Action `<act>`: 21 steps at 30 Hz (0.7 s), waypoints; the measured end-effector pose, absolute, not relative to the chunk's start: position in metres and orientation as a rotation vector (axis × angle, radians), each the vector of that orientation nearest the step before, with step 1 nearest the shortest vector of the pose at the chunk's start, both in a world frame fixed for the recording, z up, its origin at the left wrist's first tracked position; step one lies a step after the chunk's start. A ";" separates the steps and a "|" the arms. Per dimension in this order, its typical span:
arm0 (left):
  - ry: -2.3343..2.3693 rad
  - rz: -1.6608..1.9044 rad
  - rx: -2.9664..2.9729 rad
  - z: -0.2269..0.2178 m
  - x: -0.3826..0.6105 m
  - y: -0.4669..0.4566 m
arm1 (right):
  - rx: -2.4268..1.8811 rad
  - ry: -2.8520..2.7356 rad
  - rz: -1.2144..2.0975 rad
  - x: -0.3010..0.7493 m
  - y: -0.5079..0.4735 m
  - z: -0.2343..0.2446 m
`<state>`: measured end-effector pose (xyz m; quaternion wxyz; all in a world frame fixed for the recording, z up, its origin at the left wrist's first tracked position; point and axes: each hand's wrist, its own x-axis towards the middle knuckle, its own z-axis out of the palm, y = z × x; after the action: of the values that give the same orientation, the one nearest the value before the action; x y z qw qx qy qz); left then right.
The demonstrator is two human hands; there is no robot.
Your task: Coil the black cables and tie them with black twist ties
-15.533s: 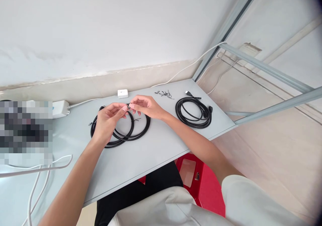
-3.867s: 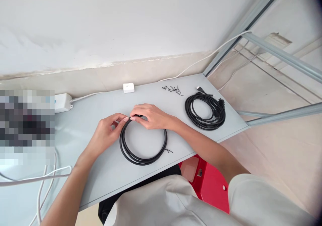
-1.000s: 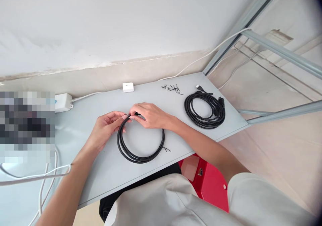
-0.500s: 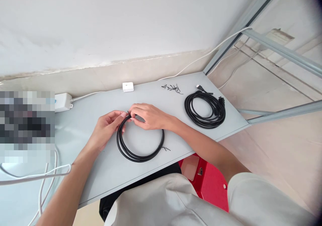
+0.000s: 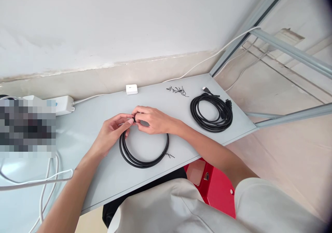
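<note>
A coiled black cable [image 5: 145, 164] lies on the grey table in front of me, partly covered by both hands at its far side. My left hand [image 5: 114, 127] is closed on the coil's far left, thumb and forefinger pinched near a dark twist tie [image 5: 134, 119]. Touching the same spot from the right, my right hand [image 5: 149, 119] is closed with its fingertips at that tie. Which strands each fingertip grips is hidden. Another twist tie [image 5: 169, 155] sticks out from the coil's near right side, its ends loose.
Another coil of black cable [image 5: 211, 126] with plugs lies to the right. Several loose black twist ties [image 5: 178, 90] are heaped at the back. A small white box [image 5: 131, 89] and a white power strip [image 5: 62, 105] stand along the wall. White cords [image 5: 43, 198] run at left.
My left thumb and forefinger have shifted slightly right and closed in against the right fingertips at the tie. The coil has barely moved.
</note>
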<state>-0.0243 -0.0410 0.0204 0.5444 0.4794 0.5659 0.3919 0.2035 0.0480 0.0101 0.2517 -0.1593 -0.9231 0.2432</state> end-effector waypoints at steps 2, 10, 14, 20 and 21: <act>1.353 0.924 1.172 0.021 -0.023 -0.041 | -0.450 -2.508 0.682 0.203 0.048 0.010; 1.373 0.954 1.206 0.026 -0.020 -0.042 | -0.565 -2.410 0.636 0.199 0.045 0.006; 1.385 0.967 1.227 0.027 -0.022 -0.043 | -0.615 -2.379 0.577 0.197 0.042 0.005; 1.407 0.965 1.301 0.020 -0.022 -0.043 | -0.653 -2.400 0.437 0.193 0.040 0.003; 1.407 0.960 1.311 0.019 -0.021 -0.043 | -0.645 -2.405 0.415 0.193 0.039 0.002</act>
<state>-0.0214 -0.0427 0.0193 0.4758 0.5365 0.5756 0.3929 0.1925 0.0393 0.0024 0.3035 -0.2436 -0.9077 0.1566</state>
